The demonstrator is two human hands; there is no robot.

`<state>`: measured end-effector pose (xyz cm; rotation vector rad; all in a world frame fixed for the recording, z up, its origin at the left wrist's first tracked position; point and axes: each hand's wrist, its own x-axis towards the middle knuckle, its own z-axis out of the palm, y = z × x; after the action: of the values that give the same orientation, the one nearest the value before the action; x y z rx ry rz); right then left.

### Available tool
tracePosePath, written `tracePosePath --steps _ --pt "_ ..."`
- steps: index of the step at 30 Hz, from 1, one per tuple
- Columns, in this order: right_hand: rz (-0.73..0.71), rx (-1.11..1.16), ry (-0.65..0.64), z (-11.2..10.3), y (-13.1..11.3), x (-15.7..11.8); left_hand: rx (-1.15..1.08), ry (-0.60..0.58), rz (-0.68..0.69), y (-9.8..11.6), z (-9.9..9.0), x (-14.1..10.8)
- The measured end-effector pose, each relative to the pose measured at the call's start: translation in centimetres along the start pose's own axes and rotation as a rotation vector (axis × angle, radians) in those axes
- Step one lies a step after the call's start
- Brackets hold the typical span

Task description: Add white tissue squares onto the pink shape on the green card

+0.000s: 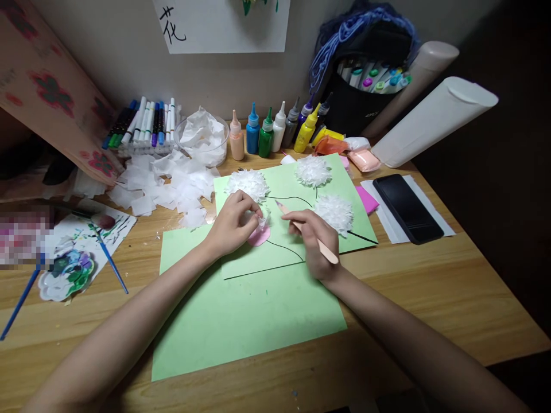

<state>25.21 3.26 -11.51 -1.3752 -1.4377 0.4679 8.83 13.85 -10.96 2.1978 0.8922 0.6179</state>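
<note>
While a plain grey wall [193,83] stands behind its back edge, the light-brown wooden desk [400,292] carries a large pale-green paper sheet [245,327] by its front edge, overlapped by a smaller green card [284,182]. Three fluffy white paper flowers [334,214] sit on the card: at its back-left corner, near its back-right corner and toward its right edge. A flat pink paper disc [259,236] lies toward the card's left edge. Upright plastic paint bottles [266,139] line the desk's back edge.

The left hand [235,221] pinches a crumpled white tissue piece [264,218] between thumb and fingertips, just beside the disc; whether they touch, I cannot tell. The right hand [316,244] curls around a pale wooden pointed stick [329,252], its tip over the card.

Black writing on a white paper sheet [228,31] on the wall reads 花; lettering on the black marker case [350,106] is too small to read.
</note>
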Motion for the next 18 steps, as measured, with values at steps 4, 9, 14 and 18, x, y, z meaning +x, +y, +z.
tracePosePath --steps 4,9,14,18 --pt "0.068 0.085 0.031 0.1 0.4 -0.7 0.005 -0.001 -0.008 0.0 0.0 0.0" --pt "0.141 0.156 -0.012 0.7 0.7 -0.2 0.004 0.003 0.013 0.0 0.0 -0.2" --pt "0.188 0.179 -0.083 1.0 0.7 0.1 0.009 -0.003 0.004 0.1 0.0 -0.1" --pt "0.174 0.155 -0.126 1.1 0.6 0.2 0.011 0.011 0.003 0.1 0.0 -0.2"
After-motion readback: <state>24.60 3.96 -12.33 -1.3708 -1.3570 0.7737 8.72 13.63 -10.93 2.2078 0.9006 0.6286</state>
